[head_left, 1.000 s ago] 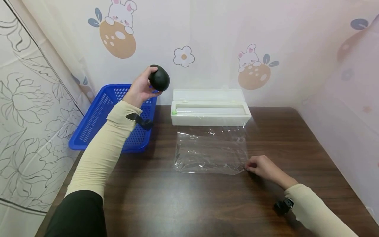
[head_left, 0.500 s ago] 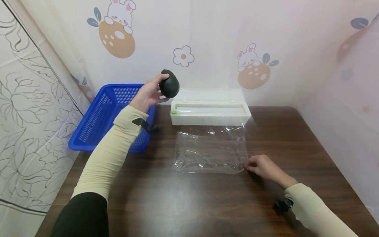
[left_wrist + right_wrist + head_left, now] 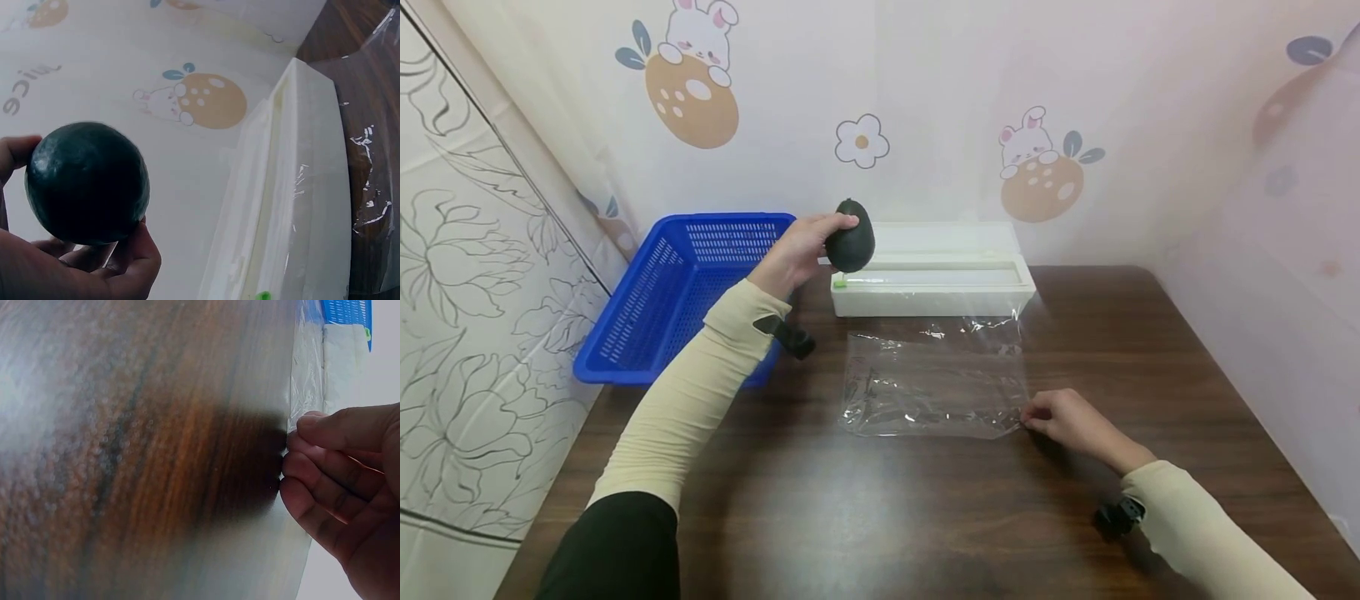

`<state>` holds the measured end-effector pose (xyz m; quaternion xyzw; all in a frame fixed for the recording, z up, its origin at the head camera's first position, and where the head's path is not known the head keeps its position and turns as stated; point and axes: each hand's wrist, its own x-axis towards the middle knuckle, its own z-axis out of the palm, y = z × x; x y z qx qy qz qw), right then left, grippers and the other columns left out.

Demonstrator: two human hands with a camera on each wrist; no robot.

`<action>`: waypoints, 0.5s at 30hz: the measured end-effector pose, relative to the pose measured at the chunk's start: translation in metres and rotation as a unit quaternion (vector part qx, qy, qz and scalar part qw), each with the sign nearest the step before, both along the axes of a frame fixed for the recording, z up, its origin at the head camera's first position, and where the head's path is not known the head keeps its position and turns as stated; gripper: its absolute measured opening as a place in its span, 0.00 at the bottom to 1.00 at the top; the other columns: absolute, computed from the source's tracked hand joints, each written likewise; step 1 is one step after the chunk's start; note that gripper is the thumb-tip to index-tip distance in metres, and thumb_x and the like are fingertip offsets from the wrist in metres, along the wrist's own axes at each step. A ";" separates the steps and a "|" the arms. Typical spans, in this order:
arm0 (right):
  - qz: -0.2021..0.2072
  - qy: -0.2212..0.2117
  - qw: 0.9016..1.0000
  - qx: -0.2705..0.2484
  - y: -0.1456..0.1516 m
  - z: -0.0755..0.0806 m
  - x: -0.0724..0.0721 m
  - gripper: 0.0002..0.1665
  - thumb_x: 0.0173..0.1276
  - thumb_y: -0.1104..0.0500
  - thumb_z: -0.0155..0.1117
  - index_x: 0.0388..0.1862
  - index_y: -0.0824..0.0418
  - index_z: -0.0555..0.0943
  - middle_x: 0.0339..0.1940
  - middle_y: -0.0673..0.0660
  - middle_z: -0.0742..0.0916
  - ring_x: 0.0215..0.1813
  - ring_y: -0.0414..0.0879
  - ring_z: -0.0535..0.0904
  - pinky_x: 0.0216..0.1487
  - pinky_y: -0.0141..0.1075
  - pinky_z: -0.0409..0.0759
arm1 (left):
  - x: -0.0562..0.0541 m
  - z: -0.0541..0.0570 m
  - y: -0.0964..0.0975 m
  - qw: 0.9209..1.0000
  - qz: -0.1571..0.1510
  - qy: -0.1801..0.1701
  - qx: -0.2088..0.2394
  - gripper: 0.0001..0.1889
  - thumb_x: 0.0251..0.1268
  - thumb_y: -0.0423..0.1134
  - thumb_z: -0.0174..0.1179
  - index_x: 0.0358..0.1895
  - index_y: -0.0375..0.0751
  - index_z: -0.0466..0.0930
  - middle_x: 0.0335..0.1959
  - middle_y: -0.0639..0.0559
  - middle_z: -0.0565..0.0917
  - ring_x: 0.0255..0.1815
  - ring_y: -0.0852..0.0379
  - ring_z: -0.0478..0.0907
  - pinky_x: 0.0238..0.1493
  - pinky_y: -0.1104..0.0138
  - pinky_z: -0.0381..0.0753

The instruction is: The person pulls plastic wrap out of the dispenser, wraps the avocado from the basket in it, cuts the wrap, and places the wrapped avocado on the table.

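A dark green avocado (image 3: 852, 242) is held by my left hand (image 3: 799, 252), raised in front of the left end of the white cling film dispenser (image 3: 932, 302). In the left wrist view, thumb and fingers curl round the sides of the avocado (image 3: 87, 184). Clear cling film (image 3: 932, 383) runs from the dispenser's front toward me and lies over the table, creased and shiny. My right hand (image 3: 1067, 421) pinches the near right corner of the film; the right wrist view shows thumb and forefinger together at the film's edge (image 3: 306, 369).
A blue plastic basket (image 3: 591, 367) stands on the left of the brown wooden table (image 3: 865, 517), partly behind my left forearm. The dispenser's lid is raised, with a small green piece (image 3: 840, 284) at its left end. A patterned curtain (image 3: 940, 100) hangs close behind.
My left hand has carried the avocado right and down, from over the basket to the dispenser's left end. The right hand keeps its place at the film's corner.
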<state>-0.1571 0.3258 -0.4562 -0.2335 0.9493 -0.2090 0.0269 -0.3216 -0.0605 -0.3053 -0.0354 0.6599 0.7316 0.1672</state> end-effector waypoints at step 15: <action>0.001 -0.002 1.000 -0.004 0.000 0.001 0.000 0.07 0.56 0.68 0.71 0.25 0.58 0.85 0.25 0.47 0.86 0.28 0.35 0.78 0.30 0.32 0.77 | 0.018 -0.013 0.021 0.991 -0.056 0.060 -0.106 0.27 0.63 0.44 0.62 0.64 0.39 0.73 0.63 0.40 0.75 0.60 0.48 0.73 0.61 0.49 0.76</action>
